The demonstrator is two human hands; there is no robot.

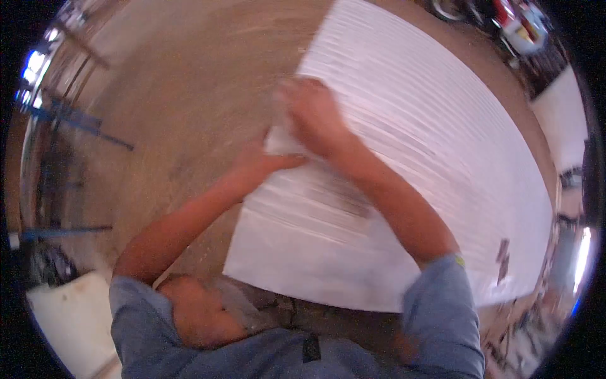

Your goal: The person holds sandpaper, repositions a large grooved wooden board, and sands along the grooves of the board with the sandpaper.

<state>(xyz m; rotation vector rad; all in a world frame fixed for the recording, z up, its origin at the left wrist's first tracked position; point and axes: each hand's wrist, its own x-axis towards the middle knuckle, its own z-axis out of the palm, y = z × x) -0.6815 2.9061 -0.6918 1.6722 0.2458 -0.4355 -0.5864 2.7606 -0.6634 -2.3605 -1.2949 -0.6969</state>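
Note:
A large white sheet (pixel 404 208) with many thin parallel lines or ribs spreads out before me. My left hand (pixel 268 159) rests at its left edge, thumb stretched across the surface and another finger pointing away from me along the edge. Its remaining fingers are hidden. Farther up the same edge, my right hand (pixel 312 114) is over the sheet, blurred by motion. Its fingers look curled in; whatever they may hold cannot be made out. A grey smudged patch lies on the sheet below my right forearm.
Brown floor (pixel 170 114) extends on the left, with blue metal bars (pixel 82 120) at the far left. A motorbike (pixel 517 31) stands at the upper right. A pale panel (pixel 76 322) is at the lower left. Dark marks (pixel 503 260) show near the sheet's right corner.

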